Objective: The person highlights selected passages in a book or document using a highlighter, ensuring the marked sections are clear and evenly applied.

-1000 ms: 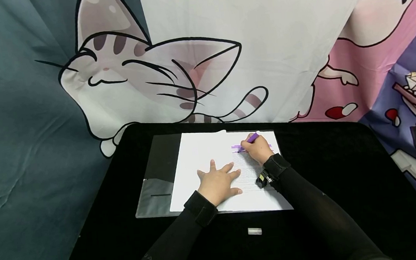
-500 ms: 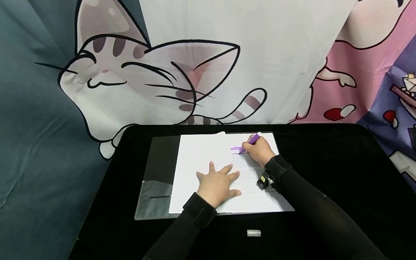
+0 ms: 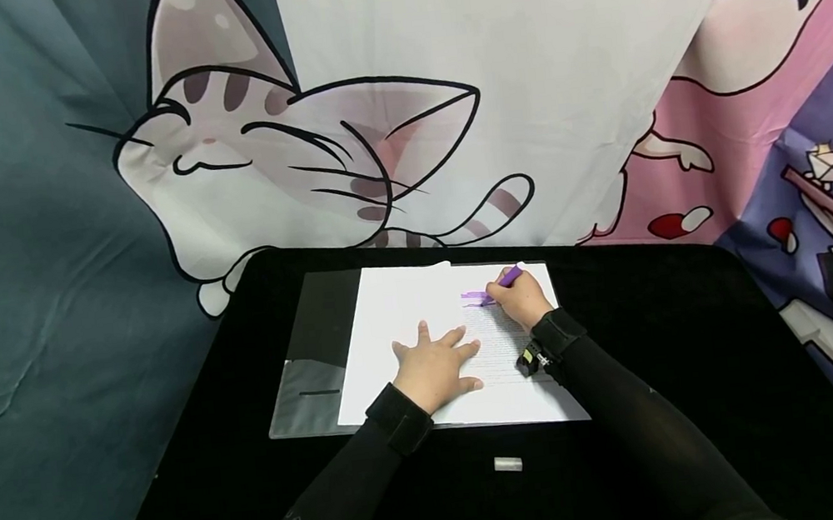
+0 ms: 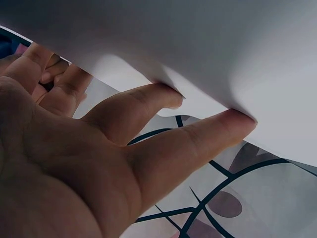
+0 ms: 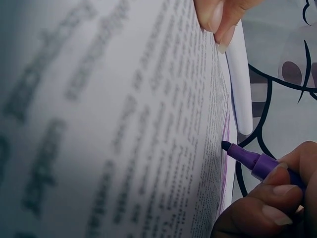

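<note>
In the head view my right hand pinches a purple highlighter over the upper part of a printed page. Its dark tip meets the paper by several purple strokes, as the highlighter in the right wrist view also shows. My left hand rests flat with fingers spread, across the blank left page and the edge of the printed one. Up close in the left wrist view, the fingertips press on the white sheet.
Beneath the pages lies a clear-and-dark folder, sticking out on the left. A small whitish cap-like piece sits on the black table near the front. A cartoon-printed cloth hangs behind the table.
The highlighter tip has slid a little to the right along a printed line, my right hand moving with it. My left hand stays in place on the pages.
</note>
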Demonstrator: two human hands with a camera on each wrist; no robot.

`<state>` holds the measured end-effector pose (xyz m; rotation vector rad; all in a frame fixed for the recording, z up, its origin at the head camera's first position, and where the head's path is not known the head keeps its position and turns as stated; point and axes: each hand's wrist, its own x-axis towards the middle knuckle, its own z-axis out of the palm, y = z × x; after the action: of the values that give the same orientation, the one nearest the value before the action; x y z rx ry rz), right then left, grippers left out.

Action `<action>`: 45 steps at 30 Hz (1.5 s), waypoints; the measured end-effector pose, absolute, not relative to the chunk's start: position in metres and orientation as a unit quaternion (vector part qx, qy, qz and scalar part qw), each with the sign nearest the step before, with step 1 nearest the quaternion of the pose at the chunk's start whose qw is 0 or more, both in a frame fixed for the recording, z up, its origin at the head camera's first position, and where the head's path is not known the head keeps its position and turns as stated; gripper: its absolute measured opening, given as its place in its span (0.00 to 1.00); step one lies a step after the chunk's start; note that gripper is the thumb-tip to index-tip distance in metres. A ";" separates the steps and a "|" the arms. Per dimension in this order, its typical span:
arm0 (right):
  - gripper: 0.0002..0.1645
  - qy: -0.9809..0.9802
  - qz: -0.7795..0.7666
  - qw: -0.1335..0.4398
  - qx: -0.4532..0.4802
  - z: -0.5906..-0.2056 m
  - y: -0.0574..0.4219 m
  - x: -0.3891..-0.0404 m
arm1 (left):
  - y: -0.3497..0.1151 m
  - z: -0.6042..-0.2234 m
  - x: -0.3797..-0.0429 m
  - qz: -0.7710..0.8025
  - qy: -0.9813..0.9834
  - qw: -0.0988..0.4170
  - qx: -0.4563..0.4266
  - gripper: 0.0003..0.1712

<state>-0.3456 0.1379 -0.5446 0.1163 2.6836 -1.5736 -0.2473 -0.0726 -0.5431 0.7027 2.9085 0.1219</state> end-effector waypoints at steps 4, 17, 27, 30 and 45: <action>0.16 0.865 -0.501 0.012 0.040 -0.544 0.139 -0.345 | -0.073 -0.537 -0.246 0.036 0.968 0.085 0.233 0.41; 0.15 0.859 -0.511 0.001 0.031 -0.566 0.154 -0.360 | -0.073 -0.547 -0.251 0.037 0.968 0.084 0.236 0.42; 0.13 0.865 -0.500 -0.006 0.031 -0.557 0.154 -0.354 | -0.073 -0.541 -0.250 0.030 0.967 0.081 0.241 0.42; 0.13 0.867 -0.498 -0.001 0.033 -0.543 0.149 -0.343 | -0.073 -0.541 -0.249 0.035 0.967 0.082 0.238 0.42; 0.14 0.863 -0.504 0.001 0.032 -0.556 0.162 -0.352 | -0.073 -0.549 -0.252 0.047 0.967 0.082 0.237 0.42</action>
<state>-0.3516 0.1616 -0.5558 0.1010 2.7106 -1.5811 -0.2524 -0.0733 -0.5489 0.7086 2.8889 0.1396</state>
